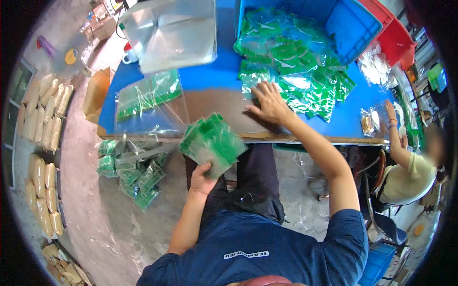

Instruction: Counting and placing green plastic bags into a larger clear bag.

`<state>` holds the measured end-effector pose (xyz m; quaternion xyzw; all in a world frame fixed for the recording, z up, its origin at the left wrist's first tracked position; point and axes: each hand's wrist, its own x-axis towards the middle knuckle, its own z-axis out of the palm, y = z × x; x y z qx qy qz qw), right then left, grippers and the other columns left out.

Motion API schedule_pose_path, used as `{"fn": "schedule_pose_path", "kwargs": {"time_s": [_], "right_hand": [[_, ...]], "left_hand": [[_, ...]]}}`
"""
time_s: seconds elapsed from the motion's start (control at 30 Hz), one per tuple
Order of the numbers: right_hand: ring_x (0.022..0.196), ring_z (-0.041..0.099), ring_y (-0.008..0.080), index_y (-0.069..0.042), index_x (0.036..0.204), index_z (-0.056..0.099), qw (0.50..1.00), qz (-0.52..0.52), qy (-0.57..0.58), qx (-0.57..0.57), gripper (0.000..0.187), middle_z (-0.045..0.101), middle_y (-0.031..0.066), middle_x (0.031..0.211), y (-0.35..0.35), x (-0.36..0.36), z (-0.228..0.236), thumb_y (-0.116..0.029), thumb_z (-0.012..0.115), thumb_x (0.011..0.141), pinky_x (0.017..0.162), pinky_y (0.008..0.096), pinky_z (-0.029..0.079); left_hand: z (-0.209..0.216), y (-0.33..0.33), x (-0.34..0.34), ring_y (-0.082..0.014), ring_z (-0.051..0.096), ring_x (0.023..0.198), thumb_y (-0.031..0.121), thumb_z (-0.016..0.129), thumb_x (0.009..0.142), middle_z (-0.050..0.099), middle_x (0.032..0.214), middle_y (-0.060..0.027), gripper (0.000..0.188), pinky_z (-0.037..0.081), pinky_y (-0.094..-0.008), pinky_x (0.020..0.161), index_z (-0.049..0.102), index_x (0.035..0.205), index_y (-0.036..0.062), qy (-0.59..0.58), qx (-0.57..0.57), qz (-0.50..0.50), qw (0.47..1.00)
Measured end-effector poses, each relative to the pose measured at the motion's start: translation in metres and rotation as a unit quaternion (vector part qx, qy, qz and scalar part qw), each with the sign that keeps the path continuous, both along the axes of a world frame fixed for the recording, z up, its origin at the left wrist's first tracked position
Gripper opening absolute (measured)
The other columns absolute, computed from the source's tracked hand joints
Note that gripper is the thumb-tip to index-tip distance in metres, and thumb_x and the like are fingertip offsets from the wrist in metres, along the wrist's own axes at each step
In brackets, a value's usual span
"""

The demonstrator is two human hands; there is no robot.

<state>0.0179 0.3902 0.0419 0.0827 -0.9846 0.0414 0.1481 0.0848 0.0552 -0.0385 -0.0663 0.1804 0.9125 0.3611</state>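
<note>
My left hand [204,180] grips a stack of green-and-clear plastic packets [214,143] by its lower edge, held over my lap just off the table's front edge. Reaching forward, my right hand [271,104] has its fingers spread at the near left edge of a large heap of green packets [305,62]. Its fingertips touch or nearly touch the packets; nothing shows in its grasp. On the table to the left lies a clear bag [150,97] with rows of green packets inside, its open end toward me.
The heap spills from a tipped blue crate [355,31]; red bins [393,33] stand behind. Clear plastic sheets [179,40] and a white mug [130,55] are at the back left. Filled bags [138,174] lie on the floor. A co-worker [405,176] sits at right.
</note>
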Motion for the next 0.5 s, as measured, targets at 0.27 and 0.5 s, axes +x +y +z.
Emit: {"fn": "schedule_pose_path", "kwargs": {"time_s": [0.27, 0.5], "right_hand": [[0.123, 0.049, 0.0417, -0.003, 0.126, 0.055, 0.939, 0.253, -0.023, -0.231, 0.035, 0.052, 0.0229, 0.132, -0.064, 0.050, 0.012, -0.017, 0.056, 0.094, 0.105, 0.0484, 0.040], [0.127, 0.049, 0.0383, 0.002, 0.125, 0.059, 0.989, -0.058, 0.115, -0.074, 0.055, 0.054, 0.0240, 0.134, 0.039, -0.043, -0.002, -0.045, 0.053, 0.097, 0.106, 0.0477, 0.038]], "left_hand": [[0.008, 0.006, -0.013, -0.0335, 0.050, 0.130, 0.011, 0.075, 0.076, 0.053, 0.139, -0.0135, 0.074, 0.037, -0.0538, 0.112, 0.042, 0.142, 0.0028, 0.041, -0.002, -0.023, 0.999], [0.004, 0.011, 0.001, -0.0284, 0.053, 0.127, 0.005, 0.073, 0.078, 0.056, 0.134, -0.0096, 0.067, 0.040, -0.0459, 0.111, 0.045, 0.139, 0.0032, 0.029, 0.004, -0.036, 0.999]]}}
